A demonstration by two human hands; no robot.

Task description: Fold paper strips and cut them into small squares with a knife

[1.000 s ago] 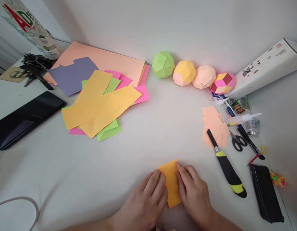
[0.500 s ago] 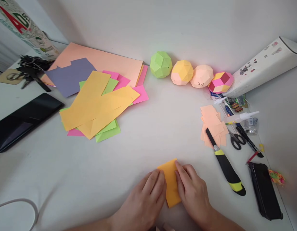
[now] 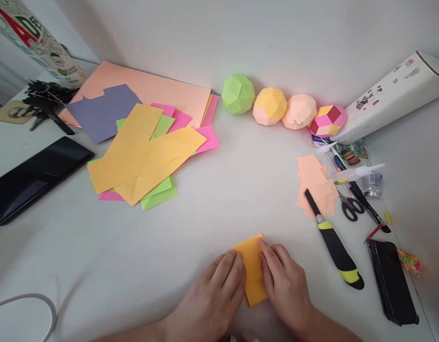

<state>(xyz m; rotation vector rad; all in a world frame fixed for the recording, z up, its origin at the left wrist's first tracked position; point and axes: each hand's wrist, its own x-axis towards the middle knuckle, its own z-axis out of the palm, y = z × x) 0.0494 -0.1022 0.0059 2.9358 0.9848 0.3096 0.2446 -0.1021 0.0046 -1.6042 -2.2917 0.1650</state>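
Low in the view, a folded yellow-orange sheet of paper (image 3: 254,270) lies on the white table between my two hands. My left hand (image 3: 221,285) has its fingers pressed together on the paper's left edge, covering part of it. On the other side, my right hand (image 3: 285,280) grips the right edge, with a fingertip at the top right corner. The paper's lower end shows between the hands. To the right of my right hand lies a black and yellow-green utility knife (image 3: 336,251), its tip by a stack of peach paper pieces (image 3: 313,178).
Yellow paper strips (image 3: 144,161) lie piled over green and pink ones at left, near a black tablet-like device (image 3: 37,180). Paper balls, including a green one (image 3: 238,94), line the wall. Scissors (image 3: 351,209), pens and a black phone (image 3: 393,282) edge the right side.
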